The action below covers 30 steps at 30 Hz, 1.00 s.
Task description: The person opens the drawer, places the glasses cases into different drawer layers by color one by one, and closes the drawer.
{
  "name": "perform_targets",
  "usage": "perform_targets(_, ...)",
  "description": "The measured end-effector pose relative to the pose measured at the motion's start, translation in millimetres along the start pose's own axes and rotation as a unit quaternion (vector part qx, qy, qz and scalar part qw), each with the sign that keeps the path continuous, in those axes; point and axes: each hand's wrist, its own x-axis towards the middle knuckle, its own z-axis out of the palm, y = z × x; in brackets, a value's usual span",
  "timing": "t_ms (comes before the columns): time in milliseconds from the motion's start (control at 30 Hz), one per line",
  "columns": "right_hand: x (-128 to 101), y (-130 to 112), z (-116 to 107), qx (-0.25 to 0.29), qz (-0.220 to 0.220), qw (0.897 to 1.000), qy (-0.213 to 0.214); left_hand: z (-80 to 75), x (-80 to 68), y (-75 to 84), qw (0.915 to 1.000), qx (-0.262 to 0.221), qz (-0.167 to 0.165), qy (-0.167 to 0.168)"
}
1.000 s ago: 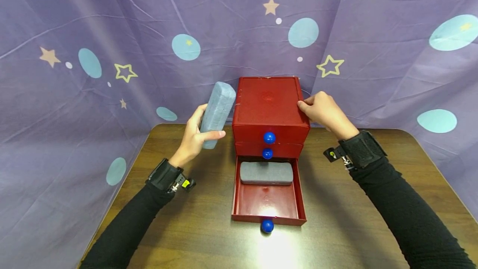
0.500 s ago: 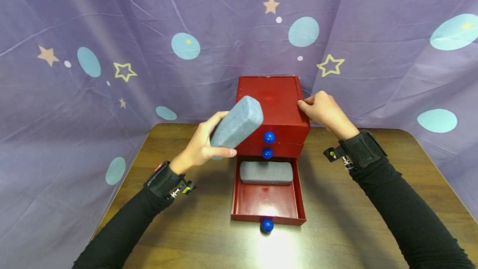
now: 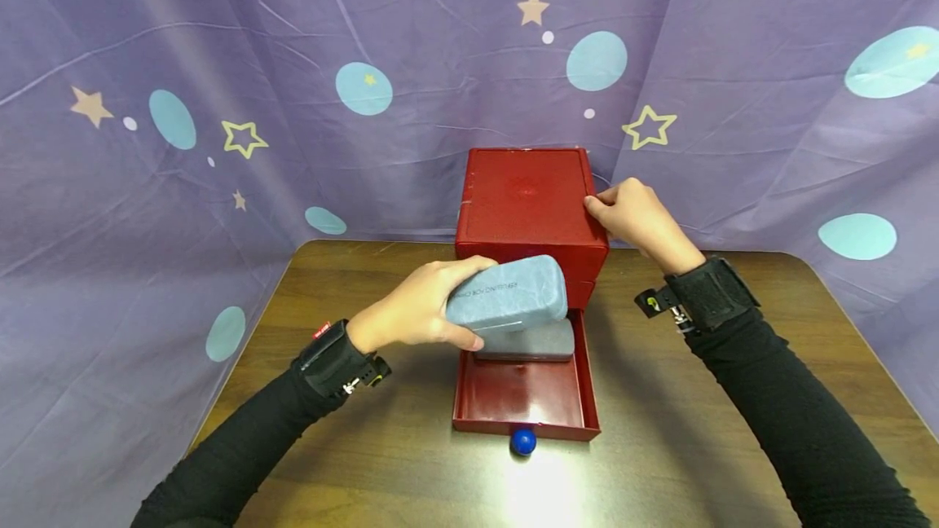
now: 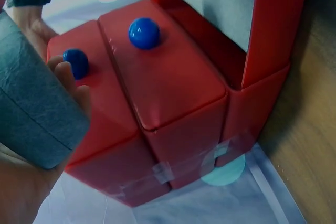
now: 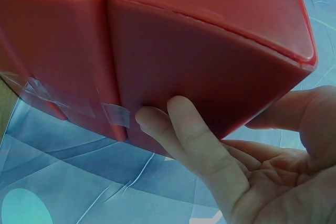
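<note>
My left hand [image 3: 429,304] grips a light blue glasses case [image 3: 509,293] with small lettering. It is tilted above the pulled-out bottom drawer [image 3: 517,398] of a red drawer cabinet [image 3: 524,194]. A grey glasses case [image 3: 531,341] lies at the back of that drawer, partly hidden by the blue one. With the thumb on the cabinet's top edge and fingers against its side, my right hand [image 3: 637,218] holds the cabinet by its right side. In the left wrist view the two upper drawers, with blue knobs [image 4: 144,33], are closed.
A blue knob [image 3: 523,442] sticks out from the open drawer's front. The cabinet stands toward the back of a brown wooden table [image 3: 352,446], close to a purple patterned cloth [image 3: 455,47]. Clear tape [image 5: 116,115] runs across the cabinet's side.
My left hand has brought the blue glasses case from left of the cabinet rightward and down over the open drawer, turning it nearly level. The right hand has stayed on the cabinet.
</note>
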Motion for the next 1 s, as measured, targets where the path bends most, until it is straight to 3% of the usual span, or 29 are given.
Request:
perform_targets(267,-0.5,-0.2,0.9,0.006,0.005,1.0,0.002,13.5,3.5,6.5,0.9977,0.02,-0.022,-0.061)
perform_targets(1000,0.6,1.3,1.7,-0.006,-0.005,1.0,0.019,49.5,12.0,3.0,0.9832,0.052,-0.041,-0.17)
